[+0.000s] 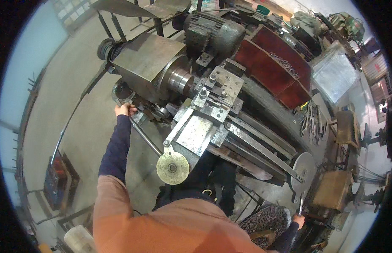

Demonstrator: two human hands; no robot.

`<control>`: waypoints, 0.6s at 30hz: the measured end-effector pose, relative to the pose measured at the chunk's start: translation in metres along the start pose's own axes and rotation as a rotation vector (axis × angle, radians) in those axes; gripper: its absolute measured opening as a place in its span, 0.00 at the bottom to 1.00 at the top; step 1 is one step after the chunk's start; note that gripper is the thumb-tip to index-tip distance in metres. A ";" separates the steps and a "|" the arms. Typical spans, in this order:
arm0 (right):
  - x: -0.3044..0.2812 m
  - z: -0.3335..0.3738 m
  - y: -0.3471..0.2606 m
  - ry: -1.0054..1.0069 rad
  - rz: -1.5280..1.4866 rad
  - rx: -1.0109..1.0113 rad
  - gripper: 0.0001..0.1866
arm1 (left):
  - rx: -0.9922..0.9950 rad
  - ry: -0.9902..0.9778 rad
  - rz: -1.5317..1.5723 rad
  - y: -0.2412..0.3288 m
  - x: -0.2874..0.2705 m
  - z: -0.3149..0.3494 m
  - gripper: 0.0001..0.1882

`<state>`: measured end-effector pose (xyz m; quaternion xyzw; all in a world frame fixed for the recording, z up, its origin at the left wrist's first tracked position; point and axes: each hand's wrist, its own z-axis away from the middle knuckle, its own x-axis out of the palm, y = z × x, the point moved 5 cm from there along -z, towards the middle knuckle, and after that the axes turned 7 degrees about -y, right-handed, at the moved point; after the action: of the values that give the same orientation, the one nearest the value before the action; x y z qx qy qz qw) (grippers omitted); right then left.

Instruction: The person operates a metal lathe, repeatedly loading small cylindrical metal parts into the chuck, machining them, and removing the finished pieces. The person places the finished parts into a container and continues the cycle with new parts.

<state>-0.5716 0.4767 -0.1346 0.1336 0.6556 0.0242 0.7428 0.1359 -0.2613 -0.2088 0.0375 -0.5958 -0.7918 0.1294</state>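
Note:
My left hand [126,109] is at the far end of a metal lever [146,137], just below a round metal cup [122,91]. Its fingers are closed together; whatever they hold is too small to make out. The lever runs to a round yellowish disc [172,168] at the near side of a small lathe. Low on the right, my right hand [299,220] is wrapped round a handle [301,204] that sticks out from a grey metal disc [304,172]. Between the hands lies the tool slide [196,135], facing the bright cylindrical spindle nose [180,81].
A dark electric motor [212,36] stands behind the headstock [147,55]. To its right sit red trays [274,63], one with small metal pieces, and several wrenches [312,122]. A heap of dark small parts [267,221] is beside my right arm. A blue-and-red box [57,183] stands at left.

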 end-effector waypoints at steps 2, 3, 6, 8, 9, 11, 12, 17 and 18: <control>-0.001 0.031 -0.006 -0.025 -0.040 -0.012 0.17 | 0.018 0.002 -0.020 0.002 -0.006 0.006 0.12; 0.005 0.035 -0.002 -0.017 -0.064 -0.003 0.18 | 0.029 -0.006 0.016 -0.005 -0.012 -0.003 0.12; 0.003 0.061 -0.009 -0.060 -0.115 0.086 0.20 | 0.027 0.008 0.031 -0.012 -0.013 -0.014 0.12; 0.002 0.074 -0.015 -0.089 -0.136 0.114 0.21 | 0.069 0.003 -0.055 -0.018 -0.022 -0.026 0.11; 0.004 0.076 -0.019 -0.094 -0.144 0.099 0.21 | 0.119 -0.010 -0.132 -0.030 -0.041 -0.043 0.10; 0.007 0.079 -0.019 -0.088 -0.153 0.091 0.22 | 0.156 -0.048 -0.234 -0.034 -0.044 -0.051 0.10; 0.007 0.081 -0.015 -0.075 -0.152 0.095 0.22 | 0.143 -0.070 -0.257 -0.032 -0.035 -0.047 0.09; 0.017 0.073 -0.006 -0.086 -0.133 0.060 0.24 | 0.022 0.002 -0.100 -0.007 -0.010 -0.010 0.09; 0.019 0.068 -0.006 -0.073 -0.121 0.072 0.24 | 0.051 -0.014 -0.251 0.001 -0.012 -0.009 0.09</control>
<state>-0.5034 0.4636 -0.1477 0.1213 0.6352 -0.0495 0.7611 0.1492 -0.2672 -0.2113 0.1094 -0.6072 -0.7866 0.0243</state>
